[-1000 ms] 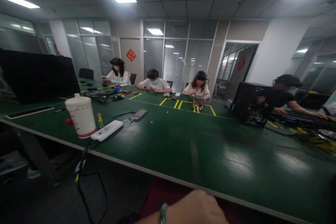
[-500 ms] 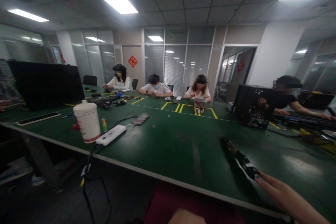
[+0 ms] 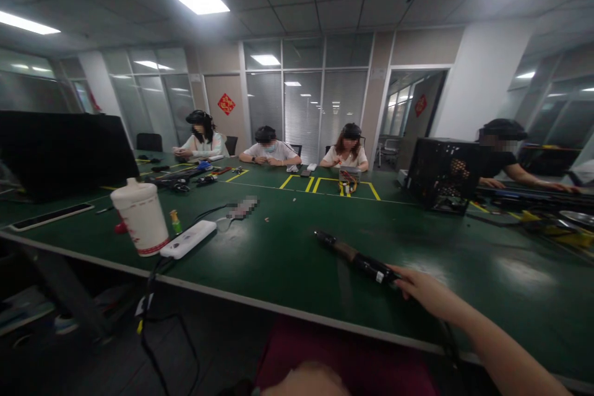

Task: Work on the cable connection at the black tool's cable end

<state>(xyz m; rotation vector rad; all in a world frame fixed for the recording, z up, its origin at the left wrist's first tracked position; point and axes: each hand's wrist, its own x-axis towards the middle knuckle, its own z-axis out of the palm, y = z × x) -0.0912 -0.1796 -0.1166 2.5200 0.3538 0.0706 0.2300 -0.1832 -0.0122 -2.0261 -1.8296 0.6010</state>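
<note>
My right hand (image 3: pixel 420 288) comes in from the lower right over the table and is closed on the rear end of a slim black-and-brown wand-like tool (image 3: pixel 352 256). The tool has a small white label near my fingers, and its thin tip points away to the left. It lies low over the green tabletop; whether it touches the surface I cannot tell. A dark cord (image 3: pixel 449 343) hangs below my wrist at the table edge. My left hand is not clearly seen; a blurred skin-toned patch (image 3: pixel 306 380) shows at the bottom.
On the green table (image 3: pixel 278 266) stand a white lidded cup (image 3: pixel 143 219), a small green bottle (image 3: pixel 176 223) and a white power strip (image 3: pixel 189 240) with cables. A black computer case (image 3: pixel 440 174) is at the right, a dark screen (image 3: pixel 65 154) at the left. Several people sit around.
My right hand has moved left and slightly up over the table with the wand-like tool. The tool now lies flatter across the view. The camera view has shifted slightly.
</note>
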